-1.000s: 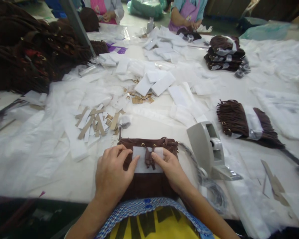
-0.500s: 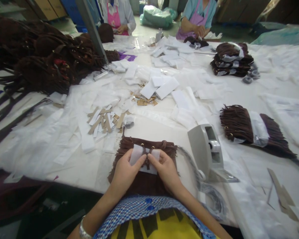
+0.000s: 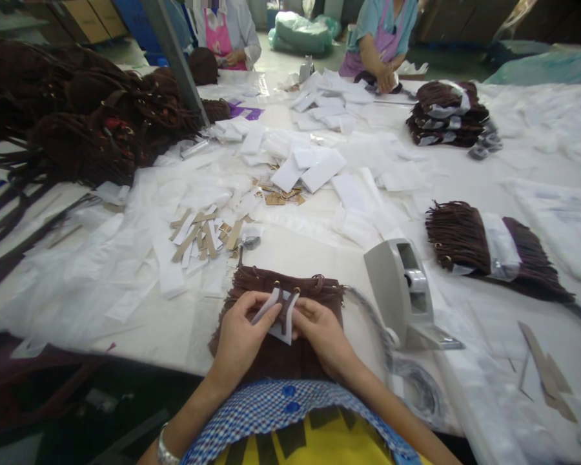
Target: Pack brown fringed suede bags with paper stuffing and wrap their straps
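Observation:
A brown fringed bag (image 3: pixel 290 365) lies flat on the table in front of me, with small brass rings near its top edge. My left hand (image 3: pixel 246 326) pinches a white paper sheet (image 3: pixel 285 330) from the left, thumb on top near the brown cord ends (image 3: pixel 285 307). From the right, my right hand (image 3: pixel 319 326) closes its fingers on the sheet's other edge. The paper is bent up at both sides around the cord ends. A grey tape dispenser (image 3: pixel 399 290) stands to the right of the bag.
A wrapped fringed bag (image 3: pixel 498 248) lies at right, with a stack of bags (image 3: pixel 445 113) behind it. Brown bags (image 3: pixel 91 110) are heaped at left beside a metal post (image 3: pixel 174 58). Paper strips (image 3: pixel 206 236) and white cards (image 3: pixel 314 168) cover mid-table. Two co-workers stand opposite.
Both sides of the white paper have been folded inward around the cord ends, so it looks narrower. My right thumb has drawn back from the cord ends. A co-worker's hands have moved lower.

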### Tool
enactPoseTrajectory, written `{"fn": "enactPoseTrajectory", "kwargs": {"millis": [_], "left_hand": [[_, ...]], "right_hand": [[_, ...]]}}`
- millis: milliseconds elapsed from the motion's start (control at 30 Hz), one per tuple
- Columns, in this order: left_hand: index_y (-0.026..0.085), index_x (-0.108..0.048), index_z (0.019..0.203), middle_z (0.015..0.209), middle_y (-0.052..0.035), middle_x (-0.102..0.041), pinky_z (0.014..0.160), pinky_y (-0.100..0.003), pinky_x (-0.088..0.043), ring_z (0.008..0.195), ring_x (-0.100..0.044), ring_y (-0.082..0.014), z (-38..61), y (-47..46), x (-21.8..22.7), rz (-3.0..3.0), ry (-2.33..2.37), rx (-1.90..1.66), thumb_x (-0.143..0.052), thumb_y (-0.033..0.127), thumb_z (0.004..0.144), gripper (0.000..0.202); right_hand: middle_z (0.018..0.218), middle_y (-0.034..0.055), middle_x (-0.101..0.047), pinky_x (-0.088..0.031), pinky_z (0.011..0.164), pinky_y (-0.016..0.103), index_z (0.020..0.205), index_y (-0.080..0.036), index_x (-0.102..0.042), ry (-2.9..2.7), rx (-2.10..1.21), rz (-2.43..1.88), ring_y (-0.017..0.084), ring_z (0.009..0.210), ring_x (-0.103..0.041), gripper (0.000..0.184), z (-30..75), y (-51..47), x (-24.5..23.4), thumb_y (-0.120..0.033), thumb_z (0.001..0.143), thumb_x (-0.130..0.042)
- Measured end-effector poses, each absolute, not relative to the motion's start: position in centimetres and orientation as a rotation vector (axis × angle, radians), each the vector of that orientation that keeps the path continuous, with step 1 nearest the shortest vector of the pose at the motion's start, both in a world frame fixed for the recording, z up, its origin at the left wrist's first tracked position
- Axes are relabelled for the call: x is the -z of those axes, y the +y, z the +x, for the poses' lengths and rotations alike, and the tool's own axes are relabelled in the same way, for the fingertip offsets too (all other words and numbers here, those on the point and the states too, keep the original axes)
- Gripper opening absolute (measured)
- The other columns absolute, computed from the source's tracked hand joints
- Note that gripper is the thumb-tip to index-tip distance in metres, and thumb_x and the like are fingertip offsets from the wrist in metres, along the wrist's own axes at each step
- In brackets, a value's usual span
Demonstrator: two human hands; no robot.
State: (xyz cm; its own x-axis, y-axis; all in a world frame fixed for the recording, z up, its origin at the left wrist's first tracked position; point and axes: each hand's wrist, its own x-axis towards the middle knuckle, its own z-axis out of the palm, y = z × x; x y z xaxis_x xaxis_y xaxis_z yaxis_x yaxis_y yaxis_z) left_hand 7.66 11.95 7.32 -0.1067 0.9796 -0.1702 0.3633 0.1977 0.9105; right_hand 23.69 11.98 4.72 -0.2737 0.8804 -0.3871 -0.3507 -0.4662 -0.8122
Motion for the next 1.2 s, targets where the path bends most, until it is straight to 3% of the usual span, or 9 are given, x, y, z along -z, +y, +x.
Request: {"fn": "enactPoseTrajectory", "kwargs": {"millis": [133, 367, 567, 767, 900, 1033, 1200], "left_hand": [[0.022, -0.072, 0.090, 0.090, -0.0017, -0.071, 0.074, -0.026, -0.051, 0.083, -0.067, -0.0174, 7.6, 12.0, -7.3, 1.432, 1.661, -0.968, -0.067, 0.033, 0.084, 0.014], [0.023, -0.074, 0.095, 0.099, -0.0039, -0.073, 0.087, -0.031, -0.051, 0.094, -0.067, -0.0200, 7.4, 11.5, -7.4, 1.660, 1.650, -1.015, -0.062, 0.031, 0.089, 0.016], [0.024, -0.074, 0.097, 0.097, -0.0050, -0.072, 0.087, -0.032, -0.051, 0.092, -0.066, -0.0207, 7.7, 10.7, -6.9, 1.861, 1.616, -1.020, -0.061, 0.026, 0.090, 0.016], [0.024, -0.071, 0.115, 0.102, -0.0074, -0.070, 0.090, -0.034, -0.050, 0.098, -0.062, -0.0223, 7.7, 10.3, -6.7, 2.119, 1.525, -0.999, -0.059, 0.018, 0.089, 0.030], [0.021, -0.065, 0.127, 0.112, -0.0105, -0.065, 0.097, -0.039, -0.047, 0.107, -0.057, -0.0246, 7.4, 10.2, -6.5, 2.227, 1.512, -0.948, -0.057, 0.015, 0.089, 0.039], [0.023, -0.067, 0.124, 0.115, -0.0105, -0.065, 0.098, -0.041, -0.047, 0.109, -0.057, -0.0253, 7.0, 10.1, -6.4, 2.153, 1.489, -0.917, -0.056, 0.021, 0.091, 0.035], [0.024, -0.072, 0.107, 0.121, -0.0074, -0.066, 0.098, -0.037, -0.050, 0.114, -0.061, -0.0236, 6.1, 10.4, -7.1, 1.511, 1.581, -0.961, -0.057, 0.038, 0.091, 0.026]], "right_hand": [[0.070, -0.0007, -0.064, -0.045, 0.045, 0.019, 0.093, -0.014, -0.066, -0.965, -1.718, -1.232, 0.008, 0.051, -0.053, 0.036, 23.0, 12.1, -4.4, -0.047, 0.078, -0.073], [0.061, -0.0027, -0.061, -0.043, 0.044, 0.019, 0.077, -0.017, -0.056, -1.045, -1.686, -1.338, 0.009, 0.048, -0.053, 0.036, 22.8, 12.5, -4.9, -0.048, 0.076, -0.074], [0.056, -0.0036, -0.059, -0.039, 0.045, 0.019, 0.072, -0.018, -0.054, -0.975, -1.673, -1.362, 0.009, 0.046, -0.053, 0.035, 22.6, 12.5, -5.2, -0.046, 0.076, -0.074], [0.062, -0.0028, -0.061, -0.049, 0.053, 0.020, 0.073, -0.015, -0.058, -0.702, -1.759, -1.229, 0.009, 0.053, -0.057, 0.040, 22.3, 12.5, -5.0, -0.047, 0.069, -0.082], [0.072, 0.0023, -0.066, -0.052, 0.060, 0.023, 0.082, -0.013, -0.064, -0.581, -1.854, -1.059, 0.010, 0.060, -0.061, 0.042, 22.5, 12.3, -4.9, -0.054, 0.078, -0.073], [0.072, 0.0013, -0.066, -0.053, 0.062, 0.023, 0.079, -0.014, -0.065, -0.588, -1.832, -1.055, 0.011, 0.062, -0.063, 0.038, 22.4, 12.2, -5.0, -0.049, 0.075, -0.078], [0.069, 0.0017, -0.067, -0.053, 0.063, 0.021, 0.081, -0.013, -0.070, -0.620, -1.777, -1.113, 0.010, 0.062, -0.062, 0.037, 22.3, 12.1, -5.2, -0.049, 0.075, -0.078]]}}
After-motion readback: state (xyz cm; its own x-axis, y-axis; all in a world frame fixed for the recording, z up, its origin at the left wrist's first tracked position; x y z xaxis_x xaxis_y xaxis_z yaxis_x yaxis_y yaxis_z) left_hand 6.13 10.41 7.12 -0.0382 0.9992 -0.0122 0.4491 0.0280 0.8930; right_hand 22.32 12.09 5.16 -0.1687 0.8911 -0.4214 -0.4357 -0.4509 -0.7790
